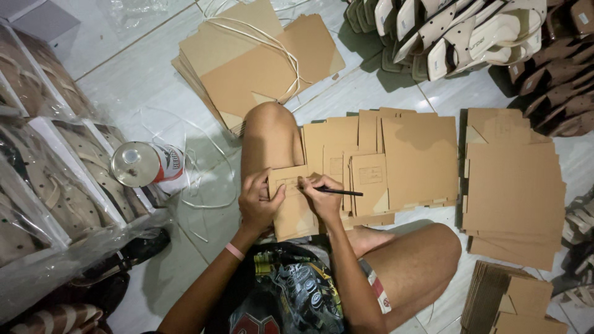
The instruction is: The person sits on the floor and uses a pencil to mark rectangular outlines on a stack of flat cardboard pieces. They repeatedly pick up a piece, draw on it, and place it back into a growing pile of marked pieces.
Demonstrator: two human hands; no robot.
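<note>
I see the left hand [258,201] pressed flat on a small folded cardboard flap [291,207], fingers curled over its 9 o'clock edge, holding it down against the bare knee [269,139]. The right hand [322,196] pinches a thin black pen [339,192] between thumb and fingers, grip closed tight on it, tip touching the flap near its upper part. The flap is matte brown corrugated board, rectangular, lying dead centre between both hands.

At 3 o'clock of the hands, flat box blanks [408,161] fan out in an overlapping row on the pale tiled floor [148,86]; a thicker stack [513,192] sits farther out at 3. At 12 o'clock another bundle [260,59] is tied with pale plastic strapping [278,43]. At 9 o'clock stands a shiny metal can [145,164] with a round lid, beside sandals in clear crinkled bags [55,185]. At 1 o'clock, rows of cream sandals [458,31] lean together. A pink band [234,251] circles the left wrist
</note>
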